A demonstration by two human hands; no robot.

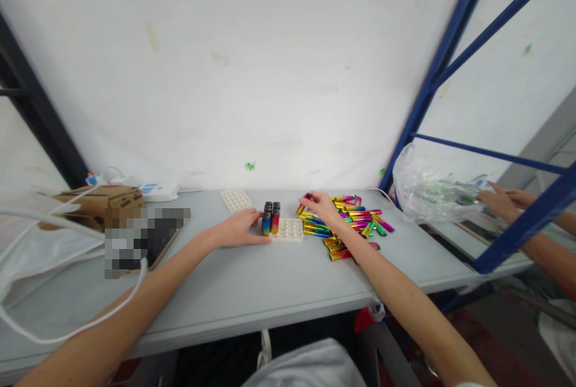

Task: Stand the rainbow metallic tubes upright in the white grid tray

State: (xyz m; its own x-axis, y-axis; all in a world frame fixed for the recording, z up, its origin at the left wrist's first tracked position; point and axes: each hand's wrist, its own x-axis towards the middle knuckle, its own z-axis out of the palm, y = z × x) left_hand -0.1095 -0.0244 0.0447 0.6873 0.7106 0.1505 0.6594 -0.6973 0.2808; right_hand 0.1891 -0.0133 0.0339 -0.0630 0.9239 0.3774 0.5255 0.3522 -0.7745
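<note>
My left hand (240, 228) grips the left end of a white tray with rows of round hollows (291, 230), thumb along the near edge and fingers behind. Several shiny lighters (270, 220) with dark tops and blue, yellow and red bodies stand upright at that end, close to my fingers. To the right, my right hand (319, 206) pinches a shiny lighter (300, 209) above the table; its dark end shows by the fingertips. Beneath and beside that hand lies a loose pile of metallic rainbow-coloured lighters (360, 216).
Behind the left hand lies a second white tray (236, 200). A cardboard box (105, 201), a dark flat device (164, 234) and a white cable (143, 270) occupy the left. Blue frame bars (418, 111) and a plastic bag (418, 189) stand right, beside another person's hands (499, 201).
</note>
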